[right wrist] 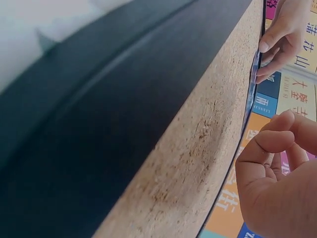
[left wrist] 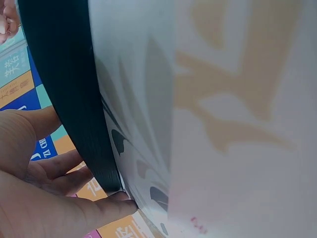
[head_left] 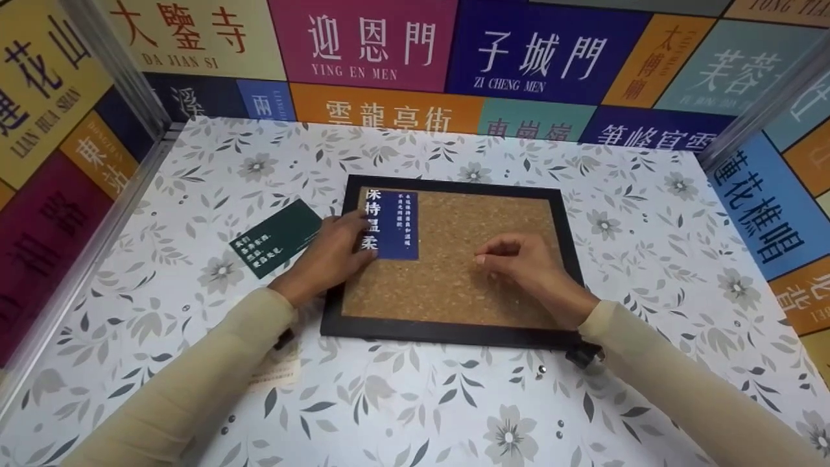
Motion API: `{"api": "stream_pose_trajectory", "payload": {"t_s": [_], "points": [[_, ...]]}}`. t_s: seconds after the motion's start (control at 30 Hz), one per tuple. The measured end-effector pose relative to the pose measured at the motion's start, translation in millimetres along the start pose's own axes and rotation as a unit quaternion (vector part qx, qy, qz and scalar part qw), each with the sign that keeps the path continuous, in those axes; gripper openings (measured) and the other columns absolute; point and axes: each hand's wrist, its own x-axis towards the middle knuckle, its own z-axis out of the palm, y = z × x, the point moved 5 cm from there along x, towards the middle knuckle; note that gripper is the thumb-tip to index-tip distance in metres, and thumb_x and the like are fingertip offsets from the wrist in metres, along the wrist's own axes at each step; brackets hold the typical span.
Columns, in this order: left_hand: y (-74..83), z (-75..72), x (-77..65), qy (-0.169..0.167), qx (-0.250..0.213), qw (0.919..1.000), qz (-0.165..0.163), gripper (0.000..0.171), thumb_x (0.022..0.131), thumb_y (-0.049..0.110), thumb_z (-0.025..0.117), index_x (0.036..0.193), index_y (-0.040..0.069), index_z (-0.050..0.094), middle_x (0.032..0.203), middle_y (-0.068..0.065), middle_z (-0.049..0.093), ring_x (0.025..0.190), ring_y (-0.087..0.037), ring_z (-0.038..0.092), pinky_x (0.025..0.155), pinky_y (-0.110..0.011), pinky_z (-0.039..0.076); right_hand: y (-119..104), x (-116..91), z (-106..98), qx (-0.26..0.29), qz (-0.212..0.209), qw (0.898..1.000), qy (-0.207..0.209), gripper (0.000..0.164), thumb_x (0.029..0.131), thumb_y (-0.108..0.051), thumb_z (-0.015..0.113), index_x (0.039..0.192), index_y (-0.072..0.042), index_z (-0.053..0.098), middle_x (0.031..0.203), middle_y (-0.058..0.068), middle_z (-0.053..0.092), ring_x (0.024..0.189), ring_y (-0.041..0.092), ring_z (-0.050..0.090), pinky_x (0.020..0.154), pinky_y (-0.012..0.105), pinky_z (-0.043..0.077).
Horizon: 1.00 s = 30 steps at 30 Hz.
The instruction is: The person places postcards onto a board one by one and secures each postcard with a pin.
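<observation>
A cork board (head_left: 441, 292) in a black frame (head_left: 447, 332) lies on the table. On its upper left is a blue card (head_left: 397, 237) with white characters. My left hand (head_left: 337, 250) rests over the frame's left side, its fingertips on the card's left edge; in the left wrist view the fingers stretch along the dark frame. Above the board's right half, my right hand (head_left: 519, 259) has thumb and forefinger tips together. The right wrist view shows that hand's curled fingers (right wrist: 270, 144) just off the cork, with nothing visible between the tips.
A green card (head_left: 275, 240) lies left of the frame. A pale card (head_left: 275, 373) sits partly under my left forearm. A small shiny pin (head_left: 542, 370) and a black object (head_left: 583, 355) are by the frame's lower right. Printed panels (head_left: 382, 45) wall the table.
</observation>
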Motion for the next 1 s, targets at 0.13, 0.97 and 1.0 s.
{"api": "stream_pose_trajectory", "payload": {"t_s": [0.13, 0.97, 1.0], "points": [[0.1, -0.4, -0.8, -0.003, 0.000, 1.0000, -0.001, 0.051, 0.103, 0.016, 0.077, 0.145, -0.009, 0.063, 0.171, -0.025, 0.041, 0.154, -0.055, 0.037, 0.132, -0.060, 0.028, 0.7, 6.0, 1.3, 0.022, 0.008, 1.000, 0.000, 0.005, 0.098, -0.005, 0.083, 0.102, -0.006, 0.082, 0.085, -0.001, 0.077, 0.071, 0.012, 0.065, 0.062, 0.022, 0.053], [-0.2, -0.2, -1.8, -0.002, -0.003, 1.0000, -0.004, 0.048, 0.104, 0.016, 0.076, 0.143, -0.008, 0.064, 0.171, -0.025, 0.042, 0.153, -0.052, 0.038, 0.130, -0.058, 0.031, 0.3, 30.2, 8.6, 0.074, 0.022, 0.997, 0.006, 0.017, 0.101, -0.010, 0.080, 0.114, 0.001, 0.077, 0.091, 0.003, 0.075, 0.070, 0.010, 0.058, 0.058, 0.020, 0.046], [0.1, -0.2, -1.9, -0.005, -0.004, 1.0000, -0.005, 0.049, 0.104, 0.016, 0.076, 0.144, -0.008, 0.063, 0.172, -0.024, 0.041, 0.154, -0.052, 0.037, 0.131, -0.057, 0.030, 0.6, 31.2, 9.1, 0.072, 0.023, 0.997, 0.006, 0.017, 0.102, -0.011, 0.080, 0.114, 0.001, 0.077, 0.092, 0.004, 0.074, 0.070, 0.010, 0.058, 0.058, 0.021, 0.047]]}}
